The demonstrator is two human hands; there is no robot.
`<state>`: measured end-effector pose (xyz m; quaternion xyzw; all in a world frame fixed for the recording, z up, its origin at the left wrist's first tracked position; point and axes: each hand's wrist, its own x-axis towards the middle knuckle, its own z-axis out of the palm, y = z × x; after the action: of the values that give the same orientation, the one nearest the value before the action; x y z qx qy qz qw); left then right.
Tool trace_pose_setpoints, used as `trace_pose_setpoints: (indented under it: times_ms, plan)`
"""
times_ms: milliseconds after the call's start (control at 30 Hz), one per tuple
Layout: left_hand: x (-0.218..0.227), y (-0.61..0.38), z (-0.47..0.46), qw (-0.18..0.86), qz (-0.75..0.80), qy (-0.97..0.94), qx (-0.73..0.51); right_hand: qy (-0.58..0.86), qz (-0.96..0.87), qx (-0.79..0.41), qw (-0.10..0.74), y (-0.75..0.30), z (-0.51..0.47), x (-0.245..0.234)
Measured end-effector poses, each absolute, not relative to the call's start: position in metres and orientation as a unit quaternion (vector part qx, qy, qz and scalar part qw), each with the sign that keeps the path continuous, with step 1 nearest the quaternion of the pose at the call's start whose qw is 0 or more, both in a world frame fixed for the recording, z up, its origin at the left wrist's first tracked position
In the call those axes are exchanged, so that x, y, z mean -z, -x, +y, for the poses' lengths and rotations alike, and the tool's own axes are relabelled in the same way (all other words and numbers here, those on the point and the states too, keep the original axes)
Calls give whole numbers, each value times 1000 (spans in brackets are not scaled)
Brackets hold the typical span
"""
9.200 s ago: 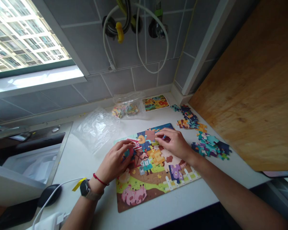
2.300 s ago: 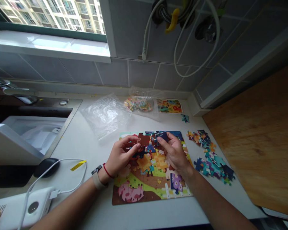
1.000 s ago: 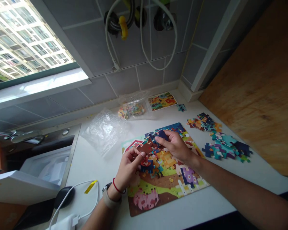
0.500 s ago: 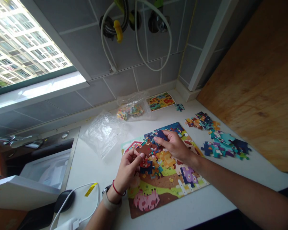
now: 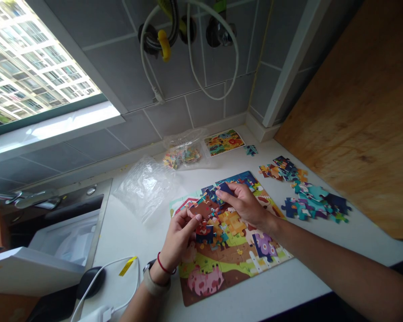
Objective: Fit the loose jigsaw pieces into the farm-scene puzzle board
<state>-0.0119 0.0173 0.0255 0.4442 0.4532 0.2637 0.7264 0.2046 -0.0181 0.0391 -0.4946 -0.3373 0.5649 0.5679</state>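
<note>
A farm-picture jigsaw puzzle point(image 5: 208, 281) lies flat on the white counter, with loose pieces of another picture on top of it. Above its left half, my left hand point(image 5: 181, 228) pinches a brown puzzle piece point(image 5: 203, 209) between thumb and fingers. My right hand point(image 5: 245, 202) is closed on a dark blue puzzle piece point(image 5: 223, 193) over the puzzle's far edge. Just below my left fingertips sits a red and dark blue piece point(image 5: 205, 235). Joined orange pieces point(image 5: 234, 223) lie in the middle, and a purple piece point(image 5: 264, 247) rests at the near right.
Loose teal and navy pieces point(image 5: 312, 197) are heaped at the right. Behind the puzzle lie an empty clear bag point(image 5: 146, 185), a bag of pieces point(image 5: 184, 154) and a picture card point(image 5: 225, 142). A sink point(image 5: 102, 201), black mouse point(image 5: 91, 281) and white cable point(image 5: 137, 277) are at the left.
</note>
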Motion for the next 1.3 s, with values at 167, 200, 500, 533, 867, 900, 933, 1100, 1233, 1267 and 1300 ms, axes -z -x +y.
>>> trace_pose_setpoints:
  times_ms: [167,200,500,533,867,900,933,1100,1233,1267,1300]
  plan:
    - [-27,11,17,721,454,-453,-263,502,-344,-557,565,-204,-18,-39]
    - [-28,11,17,720,454,-455,-263,500,-341,-560,565,-204,-17,-39]
    - [-28,12,18,731,435,-458,-257,477,-315,-591,569,-203,-17,-37]
    - [-27,13,18,734,433,-457,-255,474,-315,-593,569,-203,-17,-36]
    - [-26,13,18,716,413,-508,-243,475,-318,-616,542,-206,-15,-31]
    - [-28,11,17,714,405,-514,-248,474,-324,-615,540,-207,-15,-32]
    - [-30,10,16,710,398,-523,-253,472,-332,-615,537,-208,-15,-33]
    - [-37,10,13,695,378,-561,-246,446,-361,-630,523,-213,-15,-39]
    - [-39,11,12,705,376,-551,-241,446,-369,-638,507,-214,-14,-37]
    - [-40,11,13,701,381,-553,-240,451,-377,-637,499,-214,-14,-36]
    - [-40,11,13,697,386,-556,-238,454,-384,-636,491,-213,-14,-34]
